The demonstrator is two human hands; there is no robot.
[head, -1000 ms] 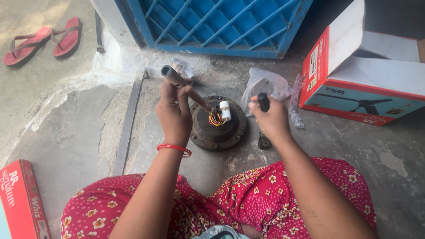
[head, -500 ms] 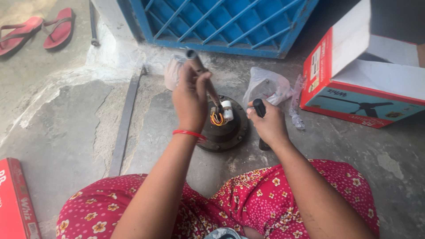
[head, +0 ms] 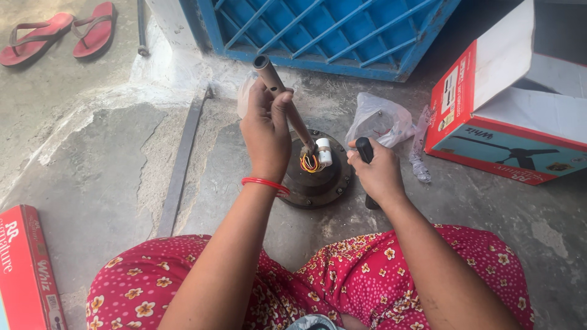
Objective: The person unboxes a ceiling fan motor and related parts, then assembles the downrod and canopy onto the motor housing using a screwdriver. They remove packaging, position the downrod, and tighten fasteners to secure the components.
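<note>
Left hand: the left hand (head: 267, 131) was raised at the centre of the frame, fingers wrapped around a brown metal rod (head: 286, 102), with a red bangle (head: 265, 183) worn at the wrist.
Right hand: the right hand (head: 377, 172) was held just right of centre, closed around a black tool handle (head: 365, 149); the lower end of the tool was seen touching the floor beside the motor.
Arms: both forearms were extended upward from the lower edge of the frame, over knees covered in red floral cloth (head: 379, 281).
Rod: it was tilted, its open end pointing to the upper middle of the frame and its lower end set into the top of the motor.
Fan motor: the round dark fan motor (head: 318, 180) was lying on the floor between the two hands, just below the left one and touching neither palm; orange and yellow wires (head: 310, 163) and a small white cylinder (head: 323, 152) were seen at its hub.
Floor: a rough grey concrete floor (head: 104, 177), cracked at the left, was carrying everything.
Surroundings: a blue metal grille (head: 330, 30) was standing along the top; red sandals (head: 61, 33) were lying at the upper left; an open red carton (head: 489, 122) was placed at the right; a crumpled clear plastic bag (head: 379, 119) was lying between carton and motor; a long red box (head: 27, 269) was seen at the lower left.
</note>
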